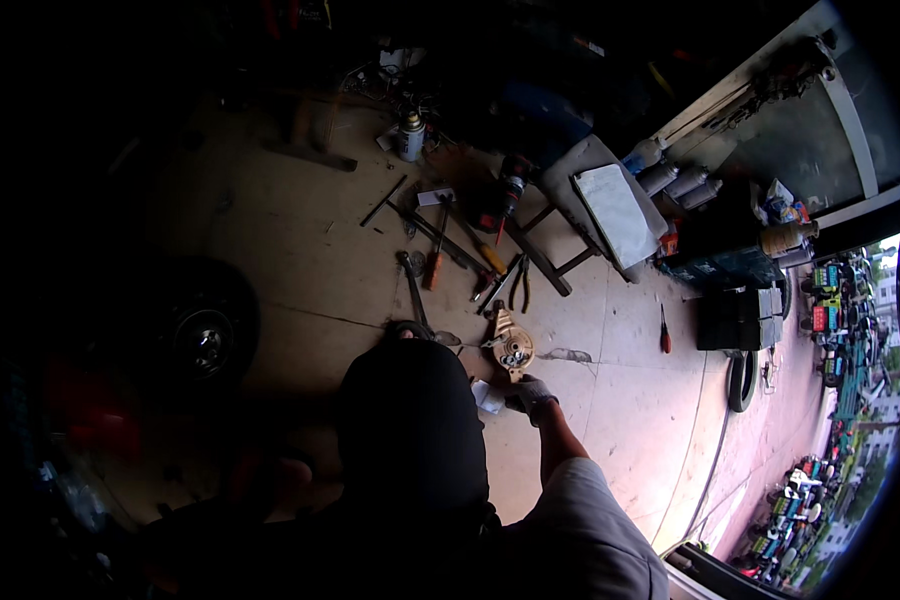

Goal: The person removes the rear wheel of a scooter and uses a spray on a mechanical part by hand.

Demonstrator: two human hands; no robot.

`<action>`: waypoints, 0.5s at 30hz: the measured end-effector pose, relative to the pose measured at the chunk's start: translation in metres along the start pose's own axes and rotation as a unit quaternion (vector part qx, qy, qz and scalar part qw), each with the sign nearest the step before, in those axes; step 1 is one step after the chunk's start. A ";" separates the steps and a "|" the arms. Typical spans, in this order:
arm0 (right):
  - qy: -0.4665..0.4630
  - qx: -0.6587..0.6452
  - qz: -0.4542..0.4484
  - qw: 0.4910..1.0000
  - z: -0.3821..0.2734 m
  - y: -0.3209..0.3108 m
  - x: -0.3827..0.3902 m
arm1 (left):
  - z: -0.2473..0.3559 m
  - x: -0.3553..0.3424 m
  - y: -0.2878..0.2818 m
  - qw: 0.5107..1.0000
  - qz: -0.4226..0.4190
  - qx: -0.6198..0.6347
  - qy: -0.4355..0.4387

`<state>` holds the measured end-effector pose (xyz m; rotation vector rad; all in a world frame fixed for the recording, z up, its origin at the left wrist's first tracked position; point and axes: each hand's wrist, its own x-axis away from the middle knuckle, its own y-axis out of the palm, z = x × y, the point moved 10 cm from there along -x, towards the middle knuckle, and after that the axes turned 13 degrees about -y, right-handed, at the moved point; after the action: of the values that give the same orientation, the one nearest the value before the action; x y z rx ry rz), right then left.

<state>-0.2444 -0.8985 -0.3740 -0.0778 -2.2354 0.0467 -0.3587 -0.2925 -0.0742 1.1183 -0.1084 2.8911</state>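
Observation:
My right hand (534, 395), in a pale glove, reaches down to the floor right of my dark-clad knee. Its fingers close on the lower end of a gold-coloured brake plate (512, 345), a round metal part with a long arm and a hole in its middle. A crumpled white paper or cloth (488, 397) lies beside the glove. My left hand cannot be made out in the deep shadow on the left. Beyond the plate lie pliers (520, 284), an orange-handled screwdriver (435, 268), a hammer (485, 256) and a long dark wrench (414, 285).
A small stool (610, 200) with a white board stands ahead right, a red-black cordless drill (510, 185) by it. A spray can (411, 137) stands farther off. A wheel (207, 342) is at left; a red screwdriver (664, 330), black box (735, 318) and tyre (741, 381) at right.

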 end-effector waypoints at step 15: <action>-0.297 -0.125 -0.143 0.936 -0.112 0.127 0.095 | 0.015 -0.092 -0.056 0.939 0.241 -0.232 0.078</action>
<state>-0.2095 -0.7638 -0.2382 0.1448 -2.8223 -0.4286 -0.2771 -0.2389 -0.1225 0.8610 -1.1389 3.0647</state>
